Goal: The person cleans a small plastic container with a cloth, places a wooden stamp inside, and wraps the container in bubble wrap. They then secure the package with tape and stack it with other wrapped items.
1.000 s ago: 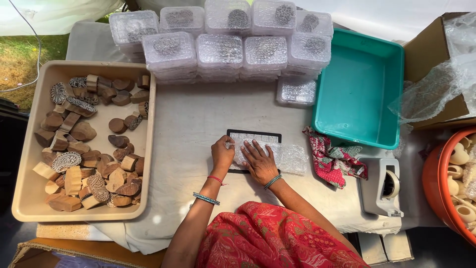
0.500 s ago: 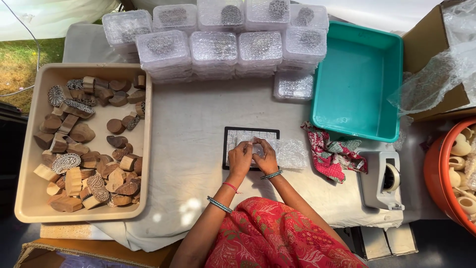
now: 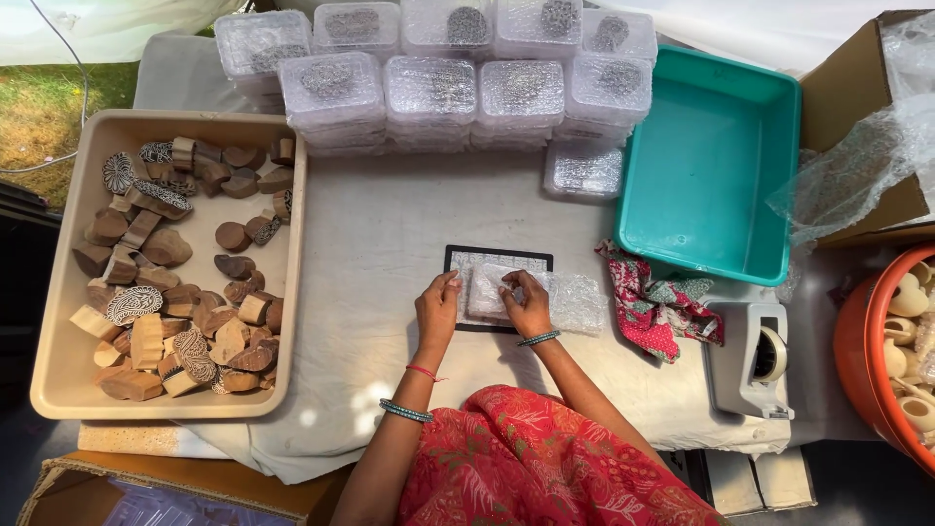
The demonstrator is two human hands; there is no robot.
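A small block wrapped in bubble wrap (image 3: 490,289) lies on a black-edged mat (image 3: 467,259) in the middle of the cloth-covered table. My left hand (image 3: 437,310) touches the wrap's left edge with its fingertips. My right hand (image 3: 526,305) presses fingers on top of the wrapped block and holds the wrap down. More bubble wrap (image 3: 579,304) trails out to the right of my right hand.
A beige tray (image 3: 56,331) of carved wooden blocks sits at left. Stacks of clear lidded boxes (image 3: 429,88) line the back. An empty teal bin (image 3: 711,166), a red patterned cloth (image 3: 657,302), a tape dispenser (image 3: 750,358) and an orange tub (image 3: 857,360) stand at right.
Both hands have shifted on the bubble wrap: from flat on the mat, to bunched together, to spread apart with the wrap folded over the block.
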